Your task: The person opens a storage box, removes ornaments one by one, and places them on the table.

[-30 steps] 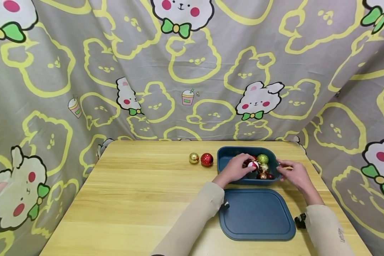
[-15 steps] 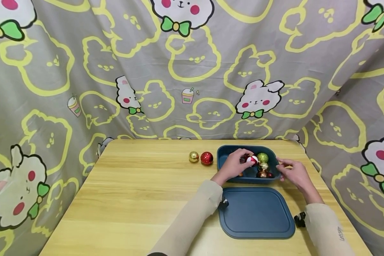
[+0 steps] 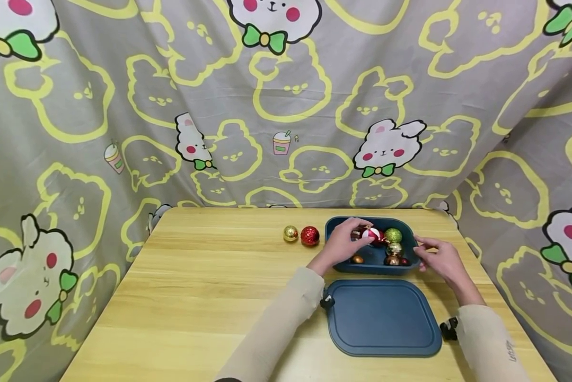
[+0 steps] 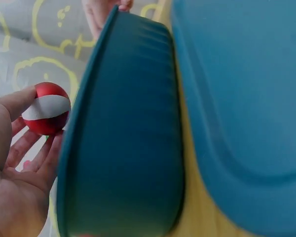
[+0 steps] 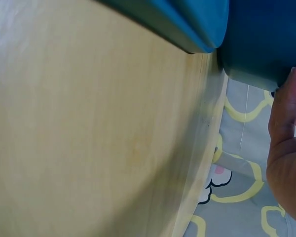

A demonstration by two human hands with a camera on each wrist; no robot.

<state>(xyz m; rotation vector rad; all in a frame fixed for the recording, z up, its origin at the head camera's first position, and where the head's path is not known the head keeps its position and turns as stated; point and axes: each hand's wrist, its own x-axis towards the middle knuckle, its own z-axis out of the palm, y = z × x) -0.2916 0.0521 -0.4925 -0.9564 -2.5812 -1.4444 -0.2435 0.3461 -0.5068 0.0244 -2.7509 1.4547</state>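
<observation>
Can spot a small shift vs. 1 s ago: up-left over box [image 3: 376, 269] for L hand [image 3: 339, 245] & red-and-white ball [image 3: 374, 234], now baring bronze ball [image 3: 358, 259] by the near wall.

Going L to R, find gold ball [image 3: 290, 233] just beside glittery red ball [image 3: 310, 236], both out on tabletop [image 3: 195, 297]. Next see L hand over box, grip pinching red-and-white ball b/w thumb & fingers. Inside box, toward its R end, note green ball [image 3: 393, 235], shiny gold ball [image 3: 394, 249], copper ball [image 3: 392, 260] & small dark red ball [image 3: 405, 262] bunched together; can't count the reddish ones half hidden behind the held one. In front of box, see lid [image 3: 383, 318] lying flat. Far R, find R hand [image 3: 438, 257] touching box's end; can't tell if its grip is pinching the wall or just steadying.

Re progress, would call it partway: lid off, 2 balls out, 1 held, several inside. Can't tell loading from unloading; if unloading, leaves the cluster inside, else the outside pair plus lid.

From L wrist, get the white band, thumb contact & a tabletop strip b/w box & lid, but no box contents. From R wrist, get R fingers against box, tabletop & curtain [image 5: 244, 148], no balls. Only from head, get box contents & the outside pair.
</observation>
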